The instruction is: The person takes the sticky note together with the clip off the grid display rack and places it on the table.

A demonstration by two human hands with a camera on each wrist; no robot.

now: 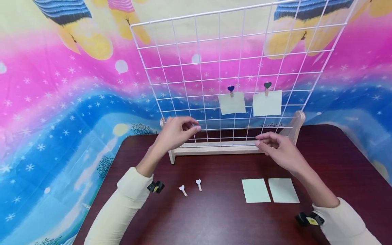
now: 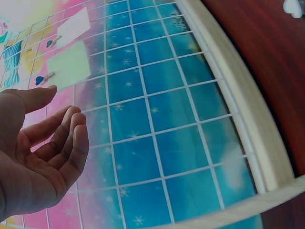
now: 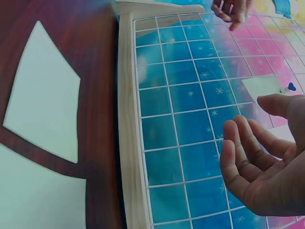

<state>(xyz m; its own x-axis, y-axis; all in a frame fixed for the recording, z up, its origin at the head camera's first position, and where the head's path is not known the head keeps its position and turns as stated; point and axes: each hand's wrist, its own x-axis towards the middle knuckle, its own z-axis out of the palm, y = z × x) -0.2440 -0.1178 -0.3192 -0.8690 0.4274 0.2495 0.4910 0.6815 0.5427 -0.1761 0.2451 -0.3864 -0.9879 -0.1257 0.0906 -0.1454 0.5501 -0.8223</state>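
Note:
Near the lower left of a white wire grid [image 1: 200, 81], my left hand [image 1: 178, 132] hangs with loosely bent fingers and nothing in them. My right hand [image 1: 280, 149] is in front of the grid's lower right, also holding nothing; in the right wrist view a gap parts its thumb and fingers. Two pale paper notes hang on the grid: the left note [image 1: 231, 103] under a clothespin with a dark blue heart [image 1: 231, 88], the right note [image 1: 267, 103] under one with a dark green heart [image 1: 267, 85]. The left wrist view shows both notes beyond my left hand.
Two small clothespins with white hearts, one left [image 1: 183, 190] and one right [image 1: 199, 185], lie on the dark wooden table [image 1: 214, 217]. Two pale notes, a left one [image 1: 256, 191] and a right one [image 1: 283, 190], lie flat at right. A wooden stand [image 1: 214, 150] supports the grid.

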